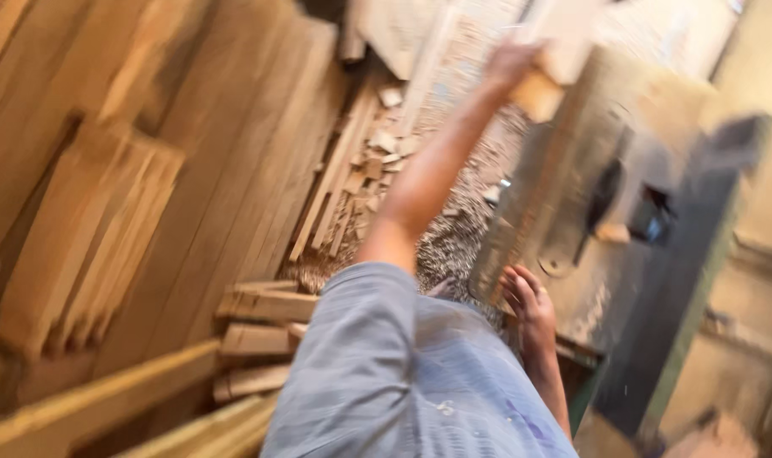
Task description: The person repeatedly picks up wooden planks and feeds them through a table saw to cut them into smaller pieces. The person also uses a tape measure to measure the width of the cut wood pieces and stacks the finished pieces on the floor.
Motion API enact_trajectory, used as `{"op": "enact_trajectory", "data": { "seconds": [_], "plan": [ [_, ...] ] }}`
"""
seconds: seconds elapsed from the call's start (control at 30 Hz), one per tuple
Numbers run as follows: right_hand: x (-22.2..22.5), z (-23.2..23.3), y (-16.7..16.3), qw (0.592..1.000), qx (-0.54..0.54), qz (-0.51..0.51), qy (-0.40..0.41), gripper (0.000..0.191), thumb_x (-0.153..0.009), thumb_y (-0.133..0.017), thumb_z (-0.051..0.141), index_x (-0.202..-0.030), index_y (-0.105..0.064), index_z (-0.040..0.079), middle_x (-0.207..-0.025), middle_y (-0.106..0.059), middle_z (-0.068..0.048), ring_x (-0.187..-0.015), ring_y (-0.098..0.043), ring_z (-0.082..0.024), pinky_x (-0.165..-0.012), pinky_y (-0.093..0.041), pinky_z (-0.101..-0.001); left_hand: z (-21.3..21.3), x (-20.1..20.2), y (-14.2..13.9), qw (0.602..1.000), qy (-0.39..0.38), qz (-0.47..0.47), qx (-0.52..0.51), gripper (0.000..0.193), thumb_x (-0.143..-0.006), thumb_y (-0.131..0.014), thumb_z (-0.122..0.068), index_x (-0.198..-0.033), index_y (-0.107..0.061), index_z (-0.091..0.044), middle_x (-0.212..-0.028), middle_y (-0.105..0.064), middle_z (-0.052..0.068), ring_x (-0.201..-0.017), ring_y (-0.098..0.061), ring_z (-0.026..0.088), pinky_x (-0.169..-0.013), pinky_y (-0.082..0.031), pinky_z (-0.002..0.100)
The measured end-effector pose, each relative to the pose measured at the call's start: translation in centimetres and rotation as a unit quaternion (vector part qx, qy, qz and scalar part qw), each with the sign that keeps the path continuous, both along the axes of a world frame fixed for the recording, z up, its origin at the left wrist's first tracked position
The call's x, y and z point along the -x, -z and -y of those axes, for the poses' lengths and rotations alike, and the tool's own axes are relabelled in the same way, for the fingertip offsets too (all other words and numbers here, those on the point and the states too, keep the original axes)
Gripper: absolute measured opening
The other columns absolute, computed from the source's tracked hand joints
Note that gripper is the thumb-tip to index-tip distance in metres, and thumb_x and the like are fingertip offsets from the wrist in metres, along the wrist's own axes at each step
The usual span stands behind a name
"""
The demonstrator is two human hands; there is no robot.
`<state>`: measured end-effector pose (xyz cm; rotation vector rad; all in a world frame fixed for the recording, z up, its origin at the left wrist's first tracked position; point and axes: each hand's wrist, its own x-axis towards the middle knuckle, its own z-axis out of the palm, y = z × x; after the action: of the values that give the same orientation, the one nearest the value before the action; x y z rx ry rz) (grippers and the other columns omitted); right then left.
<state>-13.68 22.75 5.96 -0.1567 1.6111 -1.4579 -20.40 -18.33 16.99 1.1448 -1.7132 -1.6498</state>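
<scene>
The view is tilted and blurred. My left hand [511, 64] is stretched far out and is closed on a short pale wooden block [549, 72] at the far end of a grey metal machine table [564, 170]. My right hand [528, 298] rests near me on the near edge of that table, its fingers curled over the rim and nothing in it. A grey-blue sleeve [377, 365] covers my left upper arm and fills the lower middle of the view.
Long wooden planks [233, 153] lean or lie across the left side. Short cut boards [259, 339] are stacked at lower left. Offcuts and sawdust [377, 161] litter the floor beside the machine. A dark green machine frame [691, 280] stands at right.
</scene>
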Motion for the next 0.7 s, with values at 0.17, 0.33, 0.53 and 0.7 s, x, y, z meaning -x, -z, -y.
{"op": "enact_trajectory", "data": {
  "seconds": [0.17, 0.33, 0.53, 0.7],
  "plan": [
    [-1.4, 2.9, -0.1, 0.997, -0.005, 0.014, -0.079, 0.050, -0.103, -0.056, 0.028, -0.144, -0.050, 0.001, -0.136, -0.064, -0.014, -0.125, -0.062, -0.025, -0.106, -0.048, -0.0362, 0.1, -7.6, -1.4, 0.979, -0.002, -0.013, 0.201, 0.068, -0.076, -0.081, -0.052, -0.121, -0.057, -0.006, -0.107, -0.062, 0.017, -0.091, -0.062, 0.030, -0.075, -0.052, 0.044],
    [-3.4, 7.8, 0.6, 0.985, -0.018, 0.044, -0.169, 0.050, -0.103, -0.056, 0.028, -0.145, -0.048, 0.002, -0.135, -0.064, -0.014, -0.124, -0.062, -0.025, -0.103, -0.048, -0.0358, 3.0, -29.5, 4.3, 0.888, -0.126, 0.145, 0.417, 0.088, -0.069, -0.086, -0.052, -0.134, -0.044, -0.011, -0.124, -0.051, 0.020, -0.107, -0.051, 0.036, -0.086, -0.043, 0.050],
    [-4.7, 11.8, -0.1, 0.976, -0.032, -0.018, -0.216, 0.047, -0.104, -0.056, 0.026, -0.143, -0.052, 0.000, -0.131, -0.067, -0.013, -0.118, -0.064, -0.023, -0.100, -0.050, -0.0338, 5.9, -67.3, 8.5, 0.688, -0.299, 0.578, 0.321, 0.117, -0.060, -0.093, -0.053, -0.150, -0.028, -0.018, -0.144, -0.037, 0.025, -0.127, -0.038, 0.044, -0.100, -0.033, 0.058],
    [-5.7, 14.6, -1.6, 0.973, -0.049, -0.065, -0.216, 0.048, -0.102, -0.059, 0.026, -0.142, -0.055, 0.000, -0.126, -0.068, -0.011, -0.112, -0.065, -0.020, -0.097, -0.050, -0.0328, 1.4, -82.2, 7.5, 0.744, -0.199, 0.615, 0.166, 0.143, -0.052, -0.098, -0.053, -0.164, -0.015, -0.023, -0.161, -0.025, 0.028, -0.143, -0.027, 0.050, -0.112, -0.024, 0.064]
  ]
}}
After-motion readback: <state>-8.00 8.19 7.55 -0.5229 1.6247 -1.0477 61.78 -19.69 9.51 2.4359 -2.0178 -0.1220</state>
